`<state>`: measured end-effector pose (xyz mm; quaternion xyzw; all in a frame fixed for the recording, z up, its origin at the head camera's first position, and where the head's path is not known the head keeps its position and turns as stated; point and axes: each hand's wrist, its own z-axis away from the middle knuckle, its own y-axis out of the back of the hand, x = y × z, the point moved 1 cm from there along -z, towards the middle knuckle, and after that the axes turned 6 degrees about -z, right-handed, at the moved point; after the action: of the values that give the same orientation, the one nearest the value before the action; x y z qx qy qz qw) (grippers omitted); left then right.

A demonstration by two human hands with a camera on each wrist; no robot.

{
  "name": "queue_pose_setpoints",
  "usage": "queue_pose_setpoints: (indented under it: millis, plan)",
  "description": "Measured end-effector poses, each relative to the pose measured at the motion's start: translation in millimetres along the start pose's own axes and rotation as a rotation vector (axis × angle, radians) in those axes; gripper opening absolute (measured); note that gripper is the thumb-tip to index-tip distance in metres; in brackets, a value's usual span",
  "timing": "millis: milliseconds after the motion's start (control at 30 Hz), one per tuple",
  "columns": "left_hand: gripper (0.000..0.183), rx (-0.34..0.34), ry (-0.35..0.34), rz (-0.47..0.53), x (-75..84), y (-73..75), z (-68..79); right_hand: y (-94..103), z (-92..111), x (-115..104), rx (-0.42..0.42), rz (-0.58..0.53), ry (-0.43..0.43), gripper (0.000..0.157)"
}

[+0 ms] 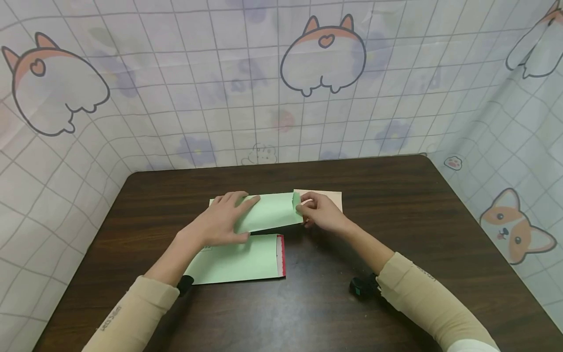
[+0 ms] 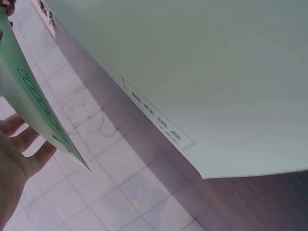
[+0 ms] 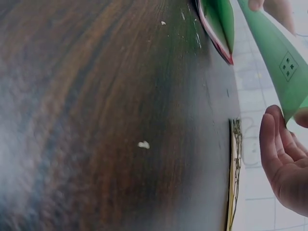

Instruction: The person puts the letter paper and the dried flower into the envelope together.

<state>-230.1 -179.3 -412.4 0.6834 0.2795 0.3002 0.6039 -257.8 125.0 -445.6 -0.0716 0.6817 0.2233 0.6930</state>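
Observation:
A pale green envelope (image 1: 274, 210) is held up off the table between my hands, its right end flap folded up. My left hand (image 1: 222, 220) grips its left part, fingers over the far edge and thumb by the near edge; in the left wrist view, the left hand (image 2: 17, 159) has its fingers at the envelope's edge. My right hand (image 1: 323, 210) pinches the flap end with thumb and fingers. Nearer me lies a second green envelope (image 1: 237, 266) with a red-edged strip along its right end, partly under my left forearm.
A tan paper or envelope (image 1: 332, 198) lies behind my right hand, mostly covered. The dark wooden table (image 1: 374, 186) ends at a patterned cloth (image 1: 246, 107) at back and sides. Small white scraps (image 3: 144, 144) dot the tabletop. A black device (image 1: 362, 287) sits below my right wrist.

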Motion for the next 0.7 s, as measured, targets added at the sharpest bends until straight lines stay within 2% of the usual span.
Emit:
queue_pose_setpoints:
  millis: [167,333,500,600,700]
  plan:
    - [0.084,0.001,-0.02,-0.025,5.7,-1.2,-0.7,-0.2,2.0,0.5,0.077,0.044,0.033,0.036]
    - [0.084,-0.003,-0.022,-0.048,6.5,-2.1,0.1,2.4,4.6,-1.2,0.163,0.091,0.09,0.023]
    - [0.084,-0.021,-0.008,-0.06,6.0,-4.9,1.2,1.0,5.0,-2.6,0.089,0.008,0.104,0.011]
    - [0.085,-0.028,-0.01,-0.055,7.2,-6.2,1.5,-1.4,5.1,-3.6,0.038,-0.053,0.086,0.011]
    - [0.085,-0.031,-0.013,-0.042,8.9,-7.0,1.7,-3.3,5.7,-4.2,0.01,-0.063,0.07,0.014]
